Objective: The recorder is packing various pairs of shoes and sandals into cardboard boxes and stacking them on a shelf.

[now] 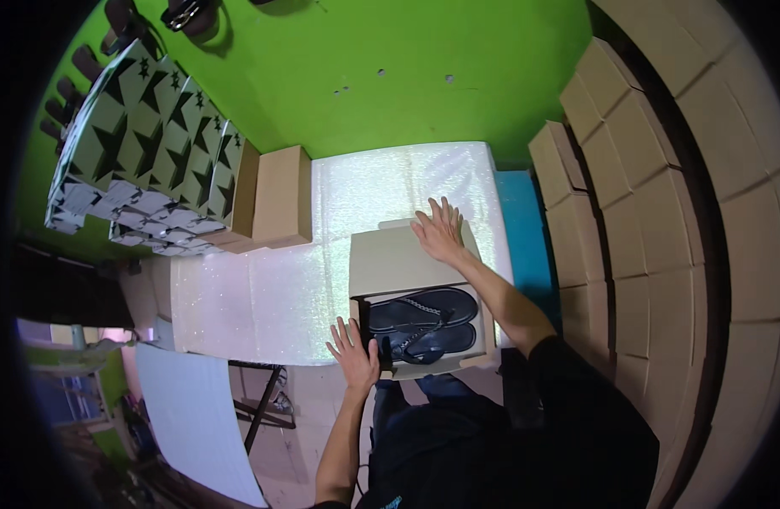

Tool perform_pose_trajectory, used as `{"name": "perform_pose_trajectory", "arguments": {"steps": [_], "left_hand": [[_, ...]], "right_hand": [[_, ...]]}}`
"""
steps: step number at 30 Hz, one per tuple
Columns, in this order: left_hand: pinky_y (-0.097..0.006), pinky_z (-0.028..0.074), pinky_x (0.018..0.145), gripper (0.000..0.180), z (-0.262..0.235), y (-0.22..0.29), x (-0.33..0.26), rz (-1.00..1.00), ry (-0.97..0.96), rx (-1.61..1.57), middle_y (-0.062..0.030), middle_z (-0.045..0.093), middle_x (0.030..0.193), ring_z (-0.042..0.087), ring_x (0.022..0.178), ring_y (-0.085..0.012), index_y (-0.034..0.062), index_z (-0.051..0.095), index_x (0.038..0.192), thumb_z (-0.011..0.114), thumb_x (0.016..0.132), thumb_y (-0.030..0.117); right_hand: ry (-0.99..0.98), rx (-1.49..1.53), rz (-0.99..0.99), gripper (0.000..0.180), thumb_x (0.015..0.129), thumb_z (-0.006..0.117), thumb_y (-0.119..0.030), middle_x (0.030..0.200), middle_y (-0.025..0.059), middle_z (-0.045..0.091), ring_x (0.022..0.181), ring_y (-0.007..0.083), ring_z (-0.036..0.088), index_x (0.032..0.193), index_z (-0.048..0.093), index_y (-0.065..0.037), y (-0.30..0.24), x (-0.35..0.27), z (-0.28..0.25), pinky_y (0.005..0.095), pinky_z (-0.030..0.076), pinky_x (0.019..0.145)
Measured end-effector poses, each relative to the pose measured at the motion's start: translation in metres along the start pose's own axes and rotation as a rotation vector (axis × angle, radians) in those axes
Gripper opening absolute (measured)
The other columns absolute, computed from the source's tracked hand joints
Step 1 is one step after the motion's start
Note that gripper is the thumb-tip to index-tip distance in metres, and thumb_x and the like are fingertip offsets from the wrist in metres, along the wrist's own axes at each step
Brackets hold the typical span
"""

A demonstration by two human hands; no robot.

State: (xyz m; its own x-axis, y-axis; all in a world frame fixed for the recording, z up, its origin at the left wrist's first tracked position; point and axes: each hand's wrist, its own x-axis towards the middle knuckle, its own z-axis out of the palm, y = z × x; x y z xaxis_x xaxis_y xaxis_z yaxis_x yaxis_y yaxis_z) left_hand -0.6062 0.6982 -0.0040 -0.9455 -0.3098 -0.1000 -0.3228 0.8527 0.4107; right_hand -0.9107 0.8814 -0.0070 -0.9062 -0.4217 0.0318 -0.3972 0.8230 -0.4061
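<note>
- In front of you rises a bright green wall, with a few small holes in it and dark footwear hung at its upper left.
- To your right, tall stacks of plain brown cardboard cartons fill the side.
- Before you stands the table, its cover white and shimmering; your open shoebox lies at its near edge, toward the right.
- On the far left of the table you have a pile of white boxes with black stars, and just beside it a plain brown carton.
- Below and left of the table you can see a pale panel.
- The open shoebox is directly in front of you, its cardboard lid folded back toward the wall.
- Inside it lie black thong sandals, one nearer you than the other, with chain-like trim on the straps.
- Your right hand is spread over the lid's right end, fingers extended, gripping nothing.
- Your left hand is at the box's left side near the front corner, fingers apart, likewise unclenched; you cannot tell how firmly it touches.
</note>
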Motion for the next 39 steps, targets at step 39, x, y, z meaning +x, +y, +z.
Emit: {"name": "perform_pose_trajectory", "arguments": {"steps": [39], "left_hand": [[-0.043,0.021,0.120,0.069,-0.050,-0.106,-0.045,0.026,0.129,-0.586,-0.0339,0.026,0.157,0.028,0.145,-0.0450,-0.0115,0.011,0.154,0.044,0.103,0.021]], "right_hand": [[0.286,-0.091,-0.273,0.024,0.086,0.072,-0.027,0.126,0.0138,0.056,0.133,0.0411,0.042,0.095,0.064,-0.007,-0.108,-0.288,-0.039,0.0715,0.020,0.112]]}}
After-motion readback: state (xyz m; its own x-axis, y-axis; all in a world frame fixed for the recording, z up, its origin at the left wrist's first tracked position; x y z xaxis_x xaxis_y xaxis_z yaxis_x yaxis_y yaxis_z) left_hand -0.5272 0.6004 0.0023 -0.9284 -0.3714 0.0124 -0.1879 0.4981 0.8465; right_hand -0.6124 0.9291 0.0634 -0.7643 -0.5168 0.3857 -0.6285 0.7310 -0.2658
